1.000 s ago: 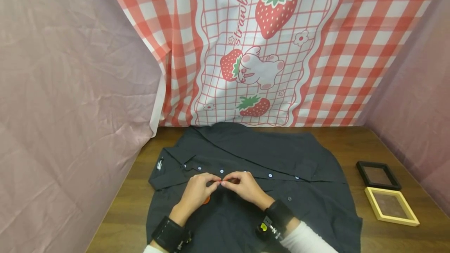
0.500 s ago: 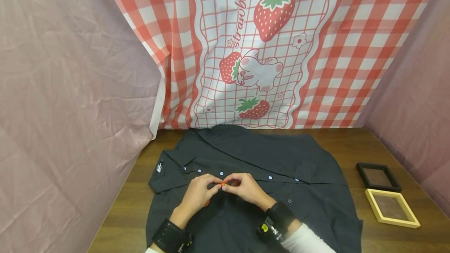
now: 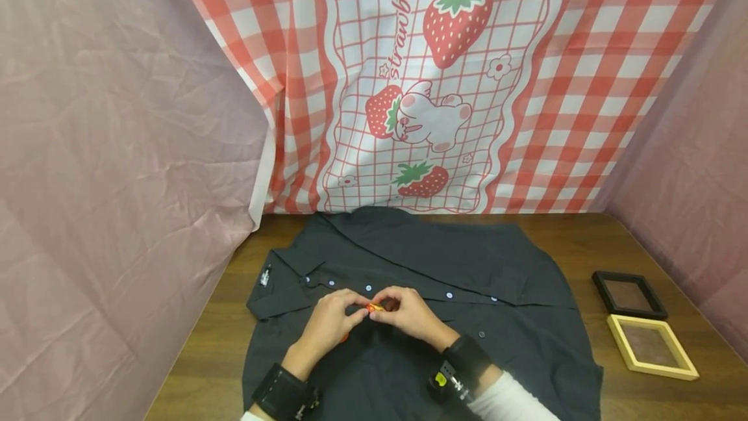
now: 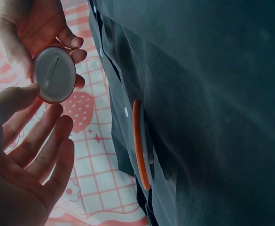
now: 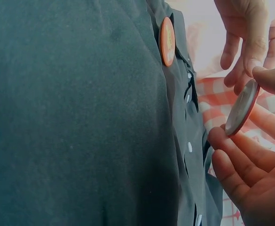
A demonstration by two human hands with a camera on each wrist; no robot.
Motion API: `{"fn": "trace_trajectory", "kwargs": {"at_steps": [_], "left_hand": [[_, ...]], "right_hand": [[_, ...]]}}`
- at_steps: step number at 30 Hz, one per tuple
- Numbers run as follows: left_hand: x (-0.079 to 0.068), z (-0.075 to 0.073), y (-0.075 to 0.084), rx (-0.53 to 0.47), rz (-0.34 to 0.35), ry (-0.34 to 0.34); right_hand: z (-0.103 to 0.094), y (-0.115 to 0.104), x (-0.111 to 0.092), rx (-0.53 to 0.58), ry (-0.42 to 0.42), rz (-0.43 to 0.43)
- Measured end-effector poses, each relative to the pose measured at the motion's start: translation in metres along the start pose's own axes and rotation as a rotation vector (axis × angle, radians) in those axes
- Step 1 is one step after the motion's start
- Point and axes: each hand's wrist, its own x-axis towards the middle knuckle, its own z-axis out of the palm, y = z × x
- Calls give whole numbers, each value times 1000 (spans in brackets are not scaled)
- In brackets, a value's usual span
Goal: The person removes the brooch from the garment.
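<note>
A round pin badge (image 3: 374,308) is up between my two hands, above the dark button-up shirt (image 3: 467,252). Its pale back, with a thin pin running diagonally across it, faces the left wrist camera (image 4: 55,74). My left hand (image 3: 327,320) pinches the rim on one side, thumb at the edge. On the other side my right hand (image 3: 411,314) pinches it with its thumb and fingers. A second badge (image 5: 167,41), orange-faced, sits on the shirt by my left hand; from the left wrist it shows edge-on (image 4: 140,146).
The shirt lies across the wooden table (image 3: 199,349), collar to the left, a row of pale buttons (image 3: 449,295) along its placket. At right are a black frame (image 3: 628,293) and a light wooden frame (image 3: 651,346). A strawberry-print cloth (image 3: 409,148) hangs behind.
Between my fingers the badge has turned, and more of its orange-yellow face shows in the head view. Both hands stay in nearly the same place.
</note>
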Motion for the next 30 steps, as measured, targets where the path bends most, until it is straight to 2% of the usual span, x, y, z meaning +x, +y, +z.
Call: {"fn": "trace_trajectory", "kwargs": {"at_steps": [8, 14, 30], "left_hand": [[0, 1, 0, 6, -1, -28], [1, 1, -1, 9, 2, -16], [2, -1, -3, 23, 5, -48]], "right_hand": [[1, 3, -1, -32, 24, -39], [1, 4, -1, -57, 54, -84], [2, 0, -5, -157, 97, -138]]}}
